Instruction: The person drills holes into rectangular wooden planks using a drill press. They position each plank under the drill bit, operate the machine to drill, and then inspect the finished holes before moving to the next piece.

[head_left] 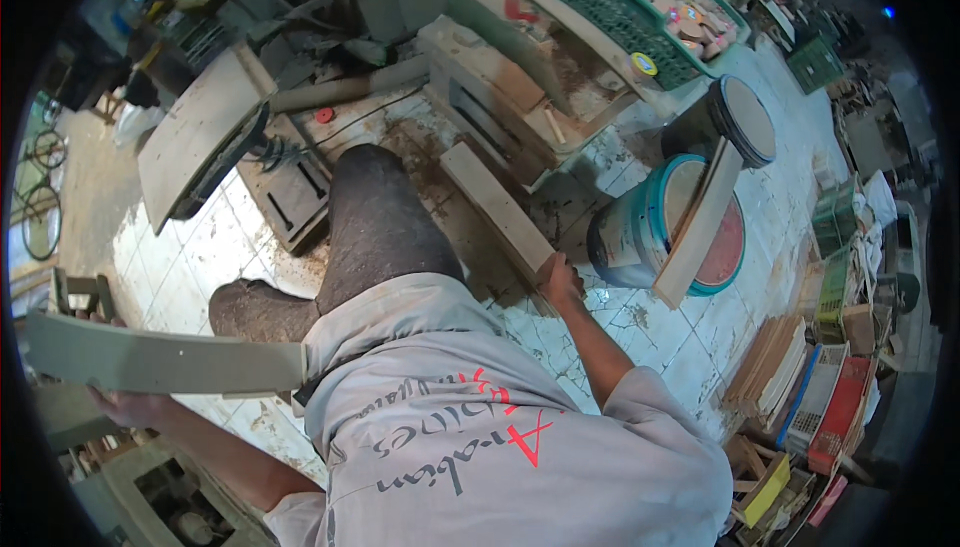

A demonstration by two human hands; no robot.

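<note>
At the far left, my left hand (135,407) is closed on the lower edge of a long, slightly curved grey board (170,357). Its inner end reaches my waist, and the board hides part of my fingers. On the other side, my right hand (563,282) grips the near end of a straight, pale wooden plank (492,202). That plank slants away over the tiled floor toward a wooden box-like bench (490,87). Right of this hand stands a teal-rimmed bucket (625,227), with a wooden strip (703,227) lying across its top.
A machine with a tilted flat top (205,137) stands ahead on the left. A dark bucket (740,117) sits behind the teal-rimmed one. A green crate (620,17) of colourful pieces rests at the back. Stacked boards (765,362) and a red crate (840,412) line the right side.
</note>
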